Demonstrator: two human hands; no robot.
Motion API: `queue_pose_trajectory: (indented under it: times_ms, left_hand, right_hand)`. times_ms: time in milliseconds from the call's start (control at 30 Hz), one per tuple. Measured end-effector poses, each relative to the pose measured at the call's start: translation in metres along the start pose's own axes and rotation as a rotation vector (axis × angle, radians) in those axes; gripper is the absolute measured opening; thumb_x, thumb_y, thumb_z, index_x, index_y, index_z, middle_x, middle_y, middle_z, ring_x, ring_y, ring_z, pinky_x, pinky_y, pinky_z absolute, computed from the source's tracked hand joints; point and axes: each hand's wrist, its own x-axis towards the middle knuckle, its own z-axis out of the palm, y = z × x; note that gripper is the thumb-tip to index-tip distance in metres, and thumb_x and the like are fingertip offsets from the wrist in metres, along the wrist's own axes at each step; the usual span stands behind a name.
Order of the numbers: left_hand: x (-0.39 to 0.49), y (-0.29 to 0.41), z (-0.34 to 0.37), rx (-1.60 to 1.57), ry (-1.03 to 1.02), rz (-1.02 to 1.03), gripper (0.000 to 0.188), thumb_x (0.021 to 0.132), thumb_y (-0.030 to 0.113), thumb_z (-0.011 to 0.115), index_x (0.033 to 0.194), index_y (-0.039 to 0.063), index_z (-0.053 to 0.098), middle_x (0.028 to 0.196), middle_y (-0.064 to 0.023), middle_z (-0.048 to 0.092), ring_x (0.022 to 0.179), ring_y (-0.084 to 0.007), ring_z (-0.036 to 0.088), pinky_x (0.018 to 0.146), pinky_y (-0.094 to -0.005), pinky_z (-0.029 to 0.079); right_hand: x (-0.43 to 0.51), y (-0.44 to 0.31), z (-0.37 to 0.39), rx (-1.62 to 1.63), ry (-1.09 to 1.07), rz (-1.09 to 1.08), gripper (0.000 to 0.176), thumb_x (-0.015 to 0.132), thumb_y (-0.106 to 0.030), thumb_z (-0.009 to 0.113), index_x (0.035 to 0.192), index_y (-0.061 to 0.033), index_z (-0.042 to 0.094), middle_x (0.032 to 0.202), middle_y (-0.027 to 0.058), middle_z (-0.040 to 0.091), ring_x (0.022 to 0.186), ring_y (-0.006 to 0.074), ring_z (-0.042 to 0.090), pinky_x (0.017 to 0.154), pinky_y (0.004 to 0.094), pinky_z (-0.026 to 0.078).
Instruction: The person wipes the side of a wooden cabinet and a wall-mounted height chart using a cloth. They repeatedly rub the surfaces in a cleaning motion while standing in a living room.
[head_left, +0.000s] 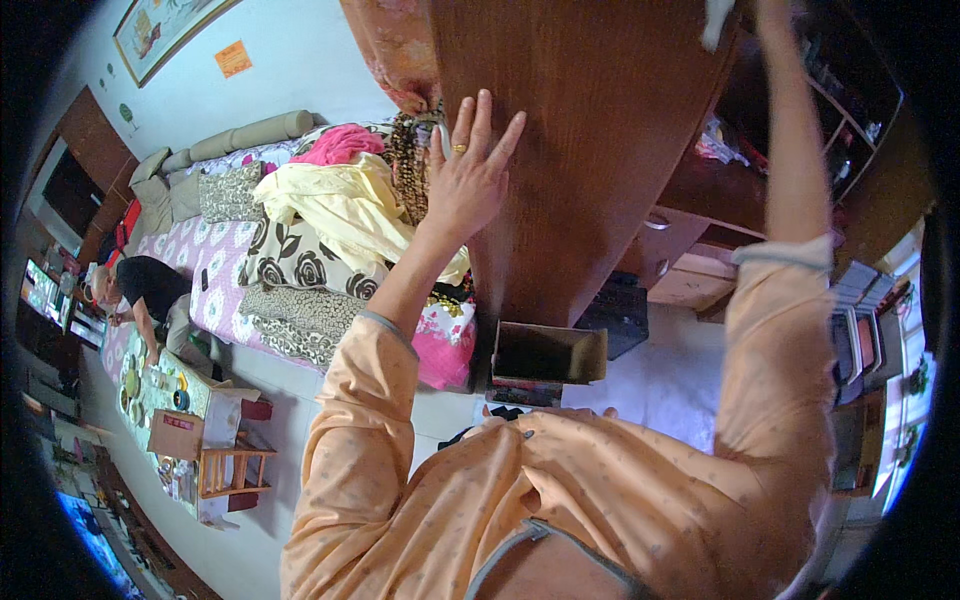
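My left hand (472, 169) lies with spread fingers against the side of a tall brown wooden cabinet (570, 150); a gold-coloured ring is on one finger. My right arm (799, 150), somewhat blurred, reaches up past the cabinet's front edge, and its hand is out of view beyond the top of the picture. Close to that wrist hangs a white piece, perhaps cloth (717, 24), cut off by the top edge; what holds it is hidden. Before me on the right are the cabinet's dark open shelves (832, 97) and a drawer front with a metal handle (657, 220).
An open cardboard box (551, 351) stands at the cabinet's foot, near a dark case (616, 315). Left, a sofa (214, 262) bears cushions and a pale yellow garment (330, 195). A person (154, 289) bends over a low table (169, 379) with dishes.
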Motion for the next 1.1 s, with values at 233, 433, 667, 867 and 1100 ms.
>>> queue_pose_trajectory:
  times_ms: [233, 433, 667, 867, 1100]
  left_hand:
    - [0.003, 0.010, 0.006, 0.003, -0.012, -0.029, 0.085, 0.078, 0.018, 0.064, 0.150, 0.031, 0.021, 0.157, -0.0166, 0.004, 0.144, -0.0370, 0.010, 0.107, -0.0614, 0.023]
    - [0.000, 0.017, -0.002, 0.011, -0.056, -0.084, 0.084, 0.080, 0.021, 0.066, 0.150, 0.029, 0.021, 0.157, -0.0167, 0.004, 0.144, -0.0356, 0.010, 0.108, -0.0610, 0.022]
    - [-0.058, 0.032, 0.017, -0.489, -0.044, -0.226, 0.068, 0.084, 0.022, 0.068, 0.144, 0.010, 0.037, 0.147, -0.0221, 0.034, 0.136, -0.0361, 0.033, 0.109, -0.0459, 0.028]
    - [-0.106, 0.079, 0.031, -1.610, -0.387, -0.988, 0.055, 0.093, 0.038, 0.059, 0.135, 0.004, 0.049, 0.134, -0.0138, 0.052, 0.126, -0.0200, 0.044, 0.103, -0.0378, 0.035]
    - [-0.162, 0.103, 0.067, -1.921, -0.402, -1.185, 0.053, 0.095, 0.059, 0.039, 0.106, 0.010, 0.056, 0.095, -0.0022, 0.056, 0.086, -0.0144, 0.051, 0.075, -0.0266, 0.037]
  right_hand:
    - [-0.396, 0.011, 0.067, -0.336, -0.051, 0.144, 0.070, 0.086, 0.003, 0.044, 0.149, -0.0079, 0.017, 0.153, 0.0253, 0.012, 0.139, 0.0446, 0.021, 0.113, 0.0446, 0.024]
    - [-0.554, 0.006, 0.065, -0.180, -0.282, 0.875, 0.064, 0.080, 0.007, 0.048, 0.140, 0.0018, 0.030, 0.141, 0.0221, 0.037, 0.117, 0.0407, 0.050, 0.094, 0.0437, 0.047]
    - [-0.517, -0.027, 0.008, 0.987, -0.168, 1.132, 0.046, 0.089, -0.021, 0.059, 0.131, -0.0084, 0.049, 0.125, 0.0062, 0.057, 0.113, 0.0249, 0.053, 0.102, 0.0417, 0.038]
    - [-0.504, -0.035, 0.012, -0.287, -0.640, 0.205, 0.052, 0.088, -0.027, 0.057, 0.135, -0.0076, 0.045, 0.136, 0.0127, 0.048, 0.123, 0.0286, 0.046, 0.110, 0.0378, 0.029]
    - [-0.518, -0.050, 0.030, 0.016, -0.705, 0.316, 0.050, 0.087, -0.021, 0.060, 0.133, -0.0058, 0.047, 0.133, 0.0140, 0.050, 0.122, 0.0291, 0.048, 0.107, 0.0387, 0.033]
